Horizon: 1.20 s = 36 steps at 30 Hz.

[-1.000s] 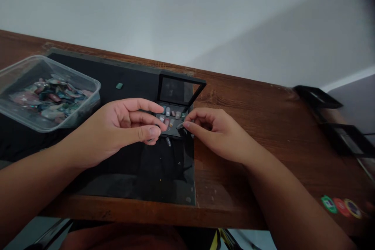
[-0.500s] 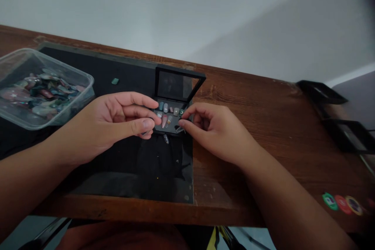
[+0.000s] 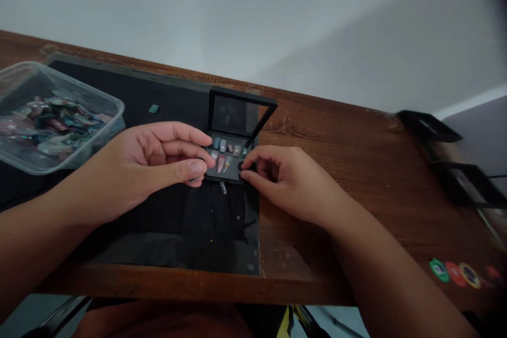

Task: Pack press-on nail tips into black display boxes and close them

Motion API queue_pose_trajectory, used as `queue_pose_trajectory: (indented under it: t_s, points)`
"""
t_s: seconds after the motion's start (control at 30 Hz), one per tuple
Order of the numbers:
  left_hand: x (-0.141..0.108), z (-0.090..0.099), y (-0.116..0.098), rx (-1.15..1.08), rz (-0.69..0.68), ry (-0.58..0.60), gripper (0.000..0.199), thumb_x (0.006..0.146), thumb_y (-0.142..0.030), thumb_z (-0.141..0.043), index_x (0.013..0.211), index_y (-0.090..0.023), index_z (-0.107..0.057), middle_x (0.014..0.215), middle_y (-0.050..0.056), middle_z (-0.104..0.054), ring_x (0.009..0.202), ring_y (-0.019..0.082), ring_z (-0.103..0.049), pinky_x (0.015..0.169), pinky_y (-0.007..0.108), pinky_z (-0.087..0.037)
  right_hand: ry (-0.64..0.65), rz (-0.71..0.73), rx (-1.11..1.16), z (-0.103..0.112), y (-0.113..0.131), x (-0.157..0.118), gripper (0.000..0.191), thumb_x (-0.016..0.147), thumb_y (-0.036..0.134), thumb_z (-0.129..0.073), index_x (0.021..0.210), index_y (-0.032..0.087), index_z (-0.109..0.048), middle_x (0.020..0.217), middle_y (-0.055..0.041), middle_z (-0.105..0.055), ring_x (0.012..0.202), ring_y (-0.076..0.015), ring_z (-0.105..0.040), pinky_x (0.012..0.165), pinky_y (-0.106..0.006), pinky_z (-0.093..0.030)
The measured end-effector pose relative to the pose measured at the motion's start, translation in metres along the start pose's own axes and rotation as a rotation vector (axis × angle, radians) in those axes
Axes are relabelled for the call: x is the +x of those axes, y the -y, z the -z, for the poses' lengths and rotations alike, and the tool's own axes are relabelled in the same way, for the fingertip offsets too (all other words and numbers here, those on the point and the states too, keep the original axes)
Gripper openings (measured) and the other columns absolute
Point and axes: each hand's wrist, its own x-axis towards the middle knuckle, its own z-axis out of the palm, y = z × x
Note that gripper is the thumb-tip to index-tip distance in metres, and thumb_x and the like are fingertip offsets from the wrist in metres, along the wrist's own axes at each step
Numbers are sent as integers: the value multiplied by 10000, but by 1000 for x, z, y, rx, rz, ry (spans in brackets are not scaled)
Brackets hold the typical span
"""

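Note:
A small black case stands with its windowed lid raised. Several decorated false nails lie in two rows inside, among them a pink pointed nail and a dark green one with a moon shape. At the case's right end, my right hand pinches a small dark piece too hidden to name, low over the tray. My left hand is at the left end, fingers curved and apart from the thumb, seemingly holding nothing. One shiny nail rests on the black mat in front of the case.
A clear plastic tub full of loose nails stands on the left. A green piece lies on the black mat behind my left hand. Black frames and round coloured stickers are at the right of the wooden table.
My right hand has moved slightly down at the case's right end, and the moon nail now shows more fully. My left hand keeps its pose. The whole view has shifted a little.

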Motion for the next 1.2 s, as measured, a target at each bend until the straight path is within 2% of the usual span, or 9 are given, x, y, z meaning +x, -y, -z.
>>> queue_pose_trajectory:
  t_s: [0.17, 0.3, 0.4, 0.53, 0.67, 0.93, 1.1, 1.2]
  points:
    - [1, -1, -1, 28, -6, -41, 248, 730, -203, -922, 950, -252, -819, 826, -12, -820, 633, 121, -735, 637, 169, -627, -47, 75, 34, -1, 2, -1, 55, 899, 188, -726, 893, 216, -773, 616, 51, -607, 532, -93, -493, 537, -248, -347]
    - [2, -2, -1, 28, -17, -47, 244, 725, -218, -923, 943, -244, -817, 811, -11, -814, 622, 127, -735, 624, 177, -628, -121, 128, 72, -3, 5, 0, 70, 912, 175, -725, 884, 204, -783, 706, 23, -709, 568, -100, -546, 571, -250, -396]
    - [1, -3, -3, 23, -8, -36, 240, 717, -206, -924, 927, -241, -813, 799, -14, -813, 619, 126, -738, 624, 173, -628, -125, 174, 39, -4, 5, 1, 111, 910, 122, -723, 895, 202, -799, 783, 11, -768, 607, -109, -589, 616, -261, -431]
    - [0, -3, -4, 25, -3, -26, 243, 727, -196, -924, 939, -242, -815, 825, -9, -821, 644, 122, -750, 628, 161, -624, -119, 220, -9, -5, 3, 0, 162, 917, 80, -726, 944, 199, -832, 906, -19, -818, 747, -147, -691, 695, -283, -485]
    - [-1, -4, -3, 11, -2, -18, 246, 730, -189, -922, 945, -252, -820, 841, -2, -827, 659, 115, -750, 612, 143, -607, -114, 194, -12, -2, 3, -2, 168, 912, 82, -736, 936, 207, -845, 966, -38, -828, 852, -184, -735, 729, -303, -516]
    - [-1, -2, -3, 48, -37, -56, 222, 727, -227, -920, 924, -249, -820, 812, -14, -817, 633, 126, -741, 614, 159, -615, -97, 168, -96, 4, 6, -7, 157, 886, 106, -744, 924, 221, -844, 933, -23, -817, 770, -173, -697, 638, -305, -489]
    - [0, -2, -2, 58, -40, -69, 236, 723, -248, -930, 930, -235, -818, 818, -2, -819, 625, 134, -746, 601, 163, -619, -97, 187, -96, 1, 10, -8, 176, 900, 107, -729, 981, 205, -851, 1003, -28, -829, 811, -180, -725, 683, -315, -522]
    - [-1, -1, -2, 42, -39, -58, 213, 749, -254, -932, 933, -260, -824, 831, -8, -823, 645, 122, -751, 617, 136, -615, -91, 193, -40, -2, 11, -7, 193, 894, 131, -731, 1031, 197, -849, 1052, -37, -828, 766, -164, -708, 643, -300, -512]
